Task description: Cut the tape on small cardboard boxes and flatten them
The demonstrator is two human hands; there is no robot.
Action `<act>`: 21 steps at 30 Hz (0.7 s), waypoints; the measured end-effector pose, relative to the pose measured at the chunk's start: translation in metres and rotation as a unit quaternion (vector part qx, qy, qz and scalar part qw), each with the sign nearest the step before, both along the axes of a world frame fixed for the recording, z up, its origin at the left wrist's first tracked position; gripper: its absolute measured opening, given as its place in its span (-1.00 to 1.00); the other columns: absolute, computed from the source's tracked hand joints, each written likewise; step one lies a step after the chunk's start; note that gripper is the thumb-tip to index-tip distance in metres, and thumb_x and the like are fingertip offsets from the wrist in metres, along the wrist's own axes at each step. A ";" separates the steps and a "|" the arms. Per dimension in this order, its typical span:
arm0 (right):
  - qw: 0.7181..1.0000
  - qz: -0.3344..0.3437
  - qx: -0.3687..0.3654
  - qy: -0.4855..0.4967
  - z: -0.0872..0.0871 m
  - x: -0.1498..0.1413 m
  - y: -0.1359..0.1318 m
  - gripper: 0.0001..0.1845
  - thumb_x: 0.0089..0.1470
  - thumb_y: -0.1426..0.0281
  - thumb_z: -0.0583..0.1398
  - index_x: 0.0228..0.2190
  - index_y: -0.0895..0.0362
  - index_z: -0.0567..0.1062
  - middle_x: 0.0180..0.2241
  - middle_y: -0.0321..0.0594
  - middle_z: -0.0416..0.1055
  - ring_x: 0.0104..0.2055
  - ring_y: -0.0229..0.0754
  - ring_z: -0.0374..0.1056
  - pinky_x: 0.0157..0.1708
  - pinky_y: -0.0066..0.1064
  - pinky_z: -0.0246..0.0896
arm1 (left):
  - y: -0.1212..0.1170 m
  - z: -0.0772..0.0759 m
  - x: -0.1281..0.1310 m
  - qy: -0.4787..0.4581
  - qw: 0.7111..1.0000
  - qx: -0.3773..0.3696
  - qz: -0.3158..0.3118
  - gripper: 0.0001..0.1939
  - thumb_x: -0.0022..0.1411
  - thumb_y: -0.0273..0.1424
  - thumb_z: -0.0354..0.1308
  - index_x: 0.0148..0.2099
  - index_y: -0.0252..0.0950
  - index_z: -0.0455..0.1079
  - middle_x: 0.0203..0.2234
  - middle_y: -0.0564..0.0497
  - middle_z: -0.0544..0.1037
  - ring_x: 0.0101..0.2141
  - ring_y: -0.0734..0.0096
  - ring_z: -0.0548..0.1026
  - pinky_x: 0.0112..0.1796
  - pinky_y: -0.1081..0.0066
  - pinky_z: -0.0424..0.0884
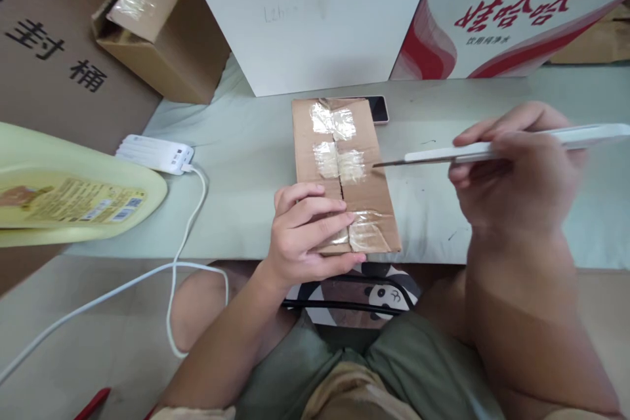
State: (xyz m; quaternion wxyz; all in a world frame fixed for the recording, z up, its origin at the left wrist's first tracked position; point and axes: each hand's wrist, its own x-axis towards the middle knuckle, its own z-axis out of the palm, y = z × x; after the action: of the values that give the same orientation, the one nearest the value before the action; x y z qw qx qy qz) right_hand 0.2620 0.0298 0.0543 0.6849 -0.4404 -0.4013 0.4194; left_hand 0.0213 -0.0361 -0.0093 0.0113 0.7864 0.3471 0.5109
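At the left, a white power bank (155,154) is seen on the pale cloth (241,144), plugged into a cable (198,203). By the left hand (308,230) – fingers laid over the top, thumb pressed to the near edge – the taped cardboard box (364,191) is held mid-cloth. Over its right flap a thin-bladed white knife (430,156) is pointed, pinched in the right hand (522,170); contact cannot be told.

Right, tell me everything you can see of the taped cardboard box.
The brown cardboard box rests on pale cloth, its seam a dark gap flanked by three rows of wrinkled clear tape. The left hand grips its near end; the tip of a white utility knife is at the right flap, contact unclear.
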 end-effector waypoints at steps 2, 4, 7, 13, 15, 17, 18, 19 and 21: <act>0.996 -0.040 -0.024 0.073 -0.013 0.008 0.012 -0.88 -0.14 0.40 0.20 -0.59 0.04 0.33 -0.59 -0.34 0.47 -0.75 -0.36 0.23 -0.80 -0.53 0.01 | 0.001 -0.001 0.000 -0.003 1.000 0.008 -0.001 -0.59 0.27 0.05 0.32 -0.08 -0.16 0.58 -0.29 -0.03 0.69 -0.08 0.15 0.54 -0.09 0.14 0.48; 0.991 -0.095 -0.045 0.082 -0.031 0.015 0.020 -0.96 -0.03 0.35 0.16 -0.46 0.03 0.35 -0.43 -0.30 0.56 -0.66 -0.34 0.34 -0.75 -0.53 0.05 | 0.002 -0.002 -0.001 -0.007 1.000 0.015 -0.001 -0.59 0.26 0.06 0.32 -0.09 -0.15 0.58 -0.30 -0.03 0.69 -0.08 0.15 0.54 -0.10 0.14 0.48; 0.985 -0.132 -0.037 -0.106 -0.059 0.024 0.021 -0.92 0.12 0.31 0.16 -0.29 0.01 0.40 -0.13 -0.25 0.58 -0.38 -0.23 0.54 -0.53 -0.43 0.31 | 0.004 -0.003 -0.001 -0.009 1.000 0.016 -0.003 -0.58 0.26 0.06 0.32 -0.08 -0.15 0.58 -0.29 -0.03 0.69 -0.09 0.15 0.55 -0.09 0.14 0.49; 0.845 -0.063 -0.051 -0.529 -0.106 0.048 0.013 -0.81 -0.06 0.34 0.27 -0.31 0.05 0.49 -0.07 0.00 0.52 0.11 0.16 0.45 0.23 0.18 0.29 | 0.003 -0.002 -0.001 0.000 1.000 0.023 0.002 -0.57 0.27 0.08 0.31 -0.07 -0.15 0.57 -0.29 -0.04 0.68 -0.07 0.13 0.54 -0.09 0.15 0.49; 0.835 -0.039 -0.091 -0.541 -0.114 0.053 0.014 -0.76 -0.04 0.35 0.26 -0.25 0.05 0.49 0.04 0.06 0.50 0.17 0.21 0.42 0.26 0.23 0.24 | 0.004 -0.002 -0.001 0.004 1.000 0.022 0.006 -0.57 0.27 0.08 0.30 -0.06 -0.14 0.56 -0.29 -0.03 0.68 -0.08 0.12 0.55 -0.08 0.14 0.50; 0.836 -0.026 -0.094 -0.541 -0.117 0.053 0.014 -0.65 -0.02 0.36 0.26 -0.13 0.05 0.50 0.21 0.11 0.42 0.30 0.26 0.33 0.31 0.26 0.17 | 0.005 -0.003 -0.001 0.000 1.000 0.025 0.006 -0.55 0.27 0.08 0.30 -0.03 -0.14 0.54 -0.28 -0.03 0.68 -0.09 0.13 0.56 -0.07 0.14 0.51; 0.837 -0.028 -0.088 -0.540 -0.118 0.051 0.013 -0.59 -0.01 0.35 0.26 -0.06 0.05 0.49 0.28 0.11 0.35 0.36 0.27 0.26 0.34 0.29 0.12 | 0.006 -0.003 -0.001 -0.004 1.000 0.027 0.005 -0.53 0.26 0.08 0.31 0.00 -0.14 0.52 -0.26 -0.03 0.67 -0.08 0.13 0.56 -0.06 0.14 0.51; 0.837 -0.034 -0.083 -0.540 -0.119 0.049 0.012 -0.54 0.00 0.35 0.26 -0.01 0.04 0.47 0.32 0.12 0.30 0.41 0.28 0.19 0.36 0.32 0.07 | 0.006 -0.004 -0.001 -0.008 0.999 0.031 0.004 -0.50 0.25 0.08 0.32 0.04 -0.15 0.50 -0.24 -0.04 0.67 -0.08 0.13 0.56 -0.04 0.14 0.51; 0.836 -0.045 -0.076 -0.542 -0.119 0.042 0.011 -0.49 0.01 0.32 0.27 0.04 0.04 0.44 0.33 0.13 0.26 0.46 0.32 0.09 0.39 0.38 -0.02 | 0.008 -0.006 0.000 -0.013 0.999 0.040 0.009 -0.41 0.23 0.10 0.33 0.12 -0.18 0.45 -0.16 -0.06 0.65 -0.06 0.15 0.56 0.02 0.14 0.52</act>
State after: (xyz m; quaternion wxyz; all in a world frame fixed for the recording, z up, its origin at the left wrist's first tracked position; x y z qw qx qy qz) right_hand 0.3041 0.0404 -0.0648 0.3403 -0.6654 -0.6551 0.1111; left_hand 0.0211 -0.0283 -0.0155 -0.0206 0.7762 0.3332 0.5348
